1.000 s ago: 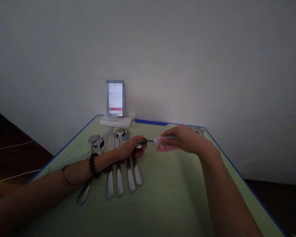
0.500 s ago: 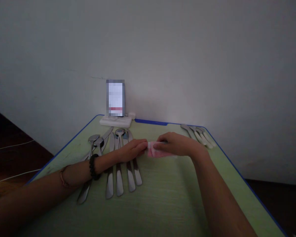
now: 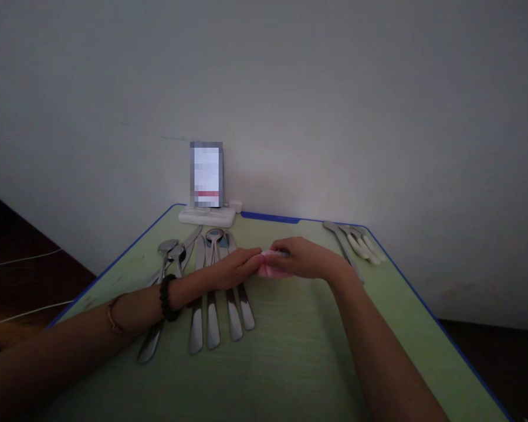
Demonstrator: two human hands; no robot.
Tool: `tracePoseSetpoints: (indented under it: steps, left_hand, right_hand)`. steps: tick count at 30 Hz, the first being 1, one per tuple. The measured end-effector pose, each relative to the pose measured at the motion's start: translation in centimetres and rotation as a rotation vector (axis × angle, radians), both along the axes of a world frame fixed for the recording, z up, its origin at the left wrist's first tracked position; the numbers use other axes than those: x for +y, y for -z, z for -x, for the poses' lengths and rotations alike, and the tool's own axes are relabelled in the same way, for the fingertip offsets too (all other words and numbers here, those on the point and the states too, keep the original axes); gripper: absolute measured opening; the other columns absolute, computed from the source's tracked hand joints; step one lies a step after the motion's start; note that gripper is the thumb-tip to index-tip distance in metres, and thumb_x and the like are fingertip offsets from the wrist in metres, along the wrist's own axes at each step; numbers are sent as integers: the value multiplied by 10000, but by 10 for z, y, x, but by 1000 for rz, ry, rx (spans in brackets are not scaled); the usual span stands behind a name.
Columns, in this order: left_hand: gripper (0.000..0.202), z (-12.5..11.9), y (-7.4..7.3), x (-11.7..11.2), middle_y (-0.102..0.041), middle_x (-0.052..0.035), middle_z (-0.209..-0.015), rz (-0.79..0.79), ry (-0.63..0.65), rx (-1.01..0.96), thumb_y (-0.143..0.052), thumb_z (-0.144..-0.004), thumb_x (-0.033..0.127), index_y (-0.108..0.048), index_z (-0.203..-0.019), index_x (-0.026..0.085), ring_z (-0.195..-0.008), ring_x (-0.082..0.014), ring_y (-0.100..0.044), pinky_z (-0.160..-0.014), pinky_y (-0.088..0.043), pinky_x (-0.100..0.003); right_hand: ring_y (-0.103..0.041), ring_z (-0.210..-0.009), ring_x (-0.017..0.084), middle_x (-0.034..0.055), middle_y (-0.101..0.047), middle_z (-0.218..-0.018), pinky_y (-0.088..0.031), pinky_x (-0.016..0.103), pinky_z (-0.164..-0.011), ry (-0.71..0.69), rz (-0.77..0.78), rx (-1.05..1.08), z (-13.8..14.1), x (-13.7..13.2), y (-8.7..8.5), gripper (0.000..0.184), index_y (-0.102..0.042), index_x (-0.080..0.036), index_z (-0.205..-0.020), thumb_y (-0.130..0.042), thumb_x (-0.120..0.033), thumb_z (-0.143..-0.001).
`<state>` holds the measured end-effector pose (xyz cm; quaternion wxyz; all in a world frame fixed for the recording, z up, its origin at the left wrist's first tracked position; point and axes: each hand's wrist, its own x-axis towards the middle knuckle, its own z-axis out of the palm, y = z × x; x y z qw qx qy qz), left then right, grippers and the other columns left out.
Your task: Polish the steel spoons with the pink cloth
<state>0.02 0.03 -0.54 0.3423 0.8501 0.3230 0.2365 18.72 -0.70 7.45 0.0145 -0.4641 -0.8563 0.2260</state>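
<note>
A pink-and-white cloth [image 3: 269, 269] is bunched between my hands above the middle of the table. My right hand [image 3: 305, 258] pinches it from the right, fingers bent over it. A small grey, shiny bit shows by the right fingers, too little to name. My left hand [image 3: 235, 268] is closed, with its fingertips against the cloth's left edge; what lies inside them is hidden. Under the left wrist and forearm lie several metal table knives [image 3: 213, 331] side by side, handles towards me. Metal spoons [image 3: 214, 235] rest among them and further left.
Several utensils with pale handles [image 3: 358, 245] lie at the table's back right, beside a longer metal piece [image 3: 341, 237]. A lit phone [image 3: 206, 176] stands on a white base [image 3: 206, 217] against the wall. The green table [image 3: 264, 363] has a blue rim.
My right hand has moved left with the cloth, closer to my left hand, and more of the cloth is covered. The left hand is almost still. More of the long metal piece behind the right wrist shows.
</note>
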Motion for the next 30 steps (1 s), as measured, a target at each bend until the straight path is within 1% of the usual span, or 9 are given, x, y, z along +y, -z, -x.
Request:
tracePoseSetpoints:
  steps: [4, 11, 15, 19, 23, 27, 30]
  left_hand:
    - [353, 0, -1, -1, -613, -21, -809, -6, 47, -3, -260, -926, 358, -544, -859, 157, -717, -134, -510, -717, -404, -226]
    - [357, 1, 0, -2, -615, -15, -808, -44, 45, 4, -259, -928, 343, -545, -828, 154, -711, -128, -510, -723, -393, -221]
    - [360, 1, 0, -2, -607, -9, -792, -34, 41, 9, -257, -927, 355, -543, -832, 157, -713, -129, -507, -719, -391, -221]
    - [350, 1, 0, -1, -592, -10, -760, -12, 28, 9, -270, -922, 366, -519, -793, 158, -689, -128, -490, -694, -389, -228]
    - [337, 1, 0, -1, -573, 2, -747, 10, 41, -17, -280, -920, 373, -505, -784, 162, -676, -120, -475, -673, -379, -219]
    - [333, 0, 0, -1, -532, 21, -698, 17, 18, -11, -273, -917, 374, -481, -762, 166, -644, -114, -456, -641, -364, -219]
    - [327, 0, -1, -2, -519, 24, -686, 1, 25, 4, -268, -915, 366, -478, -763, 167, -639, -114, -448, -639, -357, -223]
  right_hand:
    - [-527, -654, 127, 58, -662, -789, -319, 219, -554, -31, 24, -1, 0, 0, 1, 410, -647, -151, -851, -398, -477, -858]
    - [-541, -683, 135, 54, -672, -801, -344, 225, -589, -64, 42, 29, 0, 2, 2, 417, -671, -158, -851, -399, -474, -855]
    - [-542, -680, 136, 49, -676, -797, -351, 225, -594, -57, 40, 25, 0, 2, 2, 427, -675, -162, -854, -400, -489, -856]
    - [-542, -682, 135, 52, -679, -814, -353, 224, -596, -61, 57, 23, -1, 3, 2, 456, -674, -160, -865, -392, -518, -858]
    - [-523, -656, 130, 44, -666, -777, -340, 224, -576, -65, 75, 18, -2, 3, 3, 465, -670, -163, -871, -384, -530, -858]
    - [-512, -643, 124, 39, -655, -754, -328, 224, -574, -63, 58, 19, -2, 3, 3, 471, -663, -163, -842, -385, -543, -853]
    - [-506, -633, 120, 34, -642, -736, -322, 225, -568, -66, 64, 21, -2, 3, 3, 472, -657, -162, -815, -381, -543, -852]
